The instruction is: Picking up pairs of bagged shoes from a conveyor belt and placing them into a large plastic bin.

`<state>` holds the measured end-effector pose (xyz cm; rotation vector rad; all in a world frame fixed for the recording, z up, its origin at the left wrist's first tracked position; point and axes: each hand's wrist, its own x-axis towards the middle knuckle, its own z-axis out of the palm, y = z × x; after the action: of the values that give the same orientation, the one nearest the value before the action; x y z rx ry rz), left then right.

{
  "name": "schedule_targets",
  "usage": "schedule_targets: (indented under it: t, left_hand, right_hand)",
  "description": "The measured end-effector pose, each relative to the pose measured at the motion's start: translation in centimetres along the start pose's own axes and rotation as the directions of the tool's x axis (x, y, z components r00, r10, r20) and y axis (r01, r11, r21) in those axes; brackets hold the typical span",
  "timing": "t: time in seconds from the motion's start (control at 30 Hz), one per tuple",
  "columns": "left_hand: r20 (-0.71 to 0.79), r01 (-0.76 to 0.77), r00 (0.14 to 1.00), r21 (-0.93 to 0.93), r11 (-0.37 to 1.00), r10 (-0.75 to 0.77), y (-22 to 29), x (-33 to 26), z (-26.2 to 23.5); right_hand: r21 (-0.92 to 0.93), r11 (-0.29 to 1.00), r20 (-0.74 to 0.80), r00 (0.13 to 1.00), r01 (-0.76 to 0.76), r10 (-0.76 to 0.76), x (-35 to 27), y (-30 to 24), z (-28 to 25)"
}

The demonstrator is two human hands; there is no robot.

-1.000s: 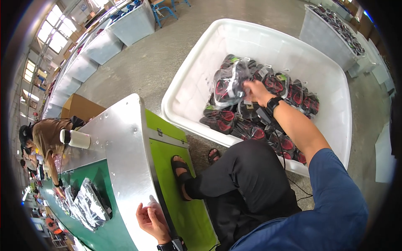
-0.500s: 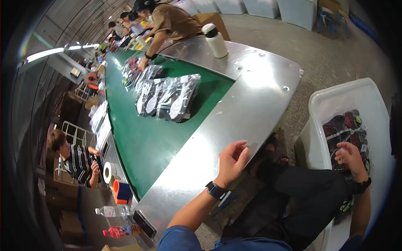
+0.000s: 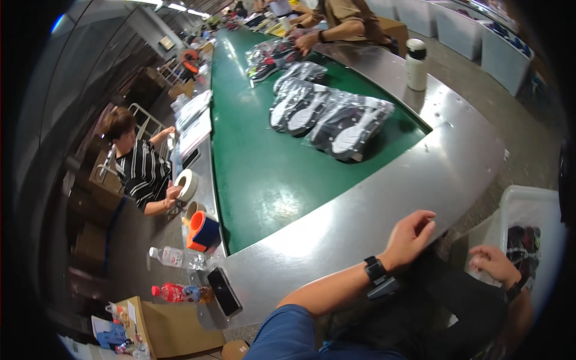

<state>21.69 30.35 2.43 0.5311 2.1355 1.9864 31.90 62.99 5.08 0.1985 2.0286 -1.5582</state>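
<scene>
My left hand [image 3: 411, 236] rests on the rounded steel edge of the conveyor table [image 3: 420, 180], fingers loosely apart and holding nothing. A black watch sits on that wrist. My right hand [image 3: 493, 264] hovers at the near rim of a white plastic bin [image 3: 510, 201] at the lower right, fingers spread, with nothing visible in it. Dark and red shoes [image 3: 521, 240] lie inside the bin. On the green belt [image 3: 264, 168], several pairs of pale shoes in clear bags [image 3: 336, 120] lie well beyond my left hand.
A white bottle [image 3: 416, 63] stands on the steel rim. At the left edge are a phone [image 3: 224, 291], an orange-and-blue tape dispenser [image 3: 203, 231], a tape roll [image 3: 187, 183] and drink bottles [image 3: 174, 257]. A seated person in stripes [image 3: 141, 171] works left; another person [image 3: 348, 18] works far up the belt.
My view has swung from the bin up to the belt. My right hand has left the shoes and come to the bin's rim. My left hand stays at the table edge.
</scene>
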Motion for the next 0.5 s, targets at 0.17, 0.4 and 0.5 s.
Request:
schedule_targets:
  t: [0.17,0.4,0.5]
  left_hand:
    - [-0.033,0.002,0.999,-0.029,1.0,-0.003,0.1,0.2,-0.4]
    - [-0.029,-0.016,0.999,-0.039,0.999,0.014,-0.2,0.5,0.0]
    - [-0.037,-0.01,0.999,-0.001,1.0,0.01,0.4,0.3,-0.2]
  right_hand:
    - [0.266,0.935,0.101,0.971,-0.234,0.215,0.6,3.4,0.6]
    - [0.332,0.899,0.093,0.958,-0.286,0.27,1.0,5.0,-0.1]
    - [0.346,0.893,0.094,0.958,-0.286,0.271,0.9,4.9,0.1]
